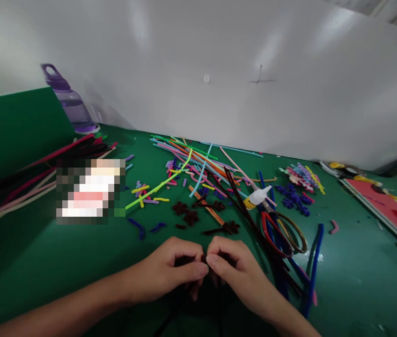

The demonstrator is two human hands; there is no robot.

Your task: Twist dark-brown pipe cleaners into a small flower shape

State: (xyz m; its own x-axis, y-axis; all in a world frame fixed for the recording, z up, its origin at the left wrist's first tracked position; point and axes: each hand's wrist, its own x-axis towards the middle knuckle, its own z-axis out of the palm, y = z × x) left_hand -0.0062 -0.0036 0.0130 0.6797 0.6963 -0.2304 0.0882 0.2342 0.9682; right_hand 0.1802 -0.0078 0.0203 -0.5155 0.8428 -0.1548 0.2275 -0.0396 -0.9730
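Observation:
My left hand and my right hand meet near the table's front edge, thumbs and fingertips pinched together. Between them is a thin dark pipe cleaner, mostly hidden by the fingers. Just beyond lie dark brown flower shapes of bent pipe cleaner, one with a stem. An orange-brown strip rests among them. Right of my hands are long dark brown pipe cleaners, scissors with red and gold-coloured loops, and a small glue bottle with a white cap.
Coloured pipe cleaners are heaped at the back, with cut pieces scattered before them. Blue shapes and a pastel cluster lie right. A red board is far right. Leftward are a purple bottle, a green panel and a blurred-out patch.

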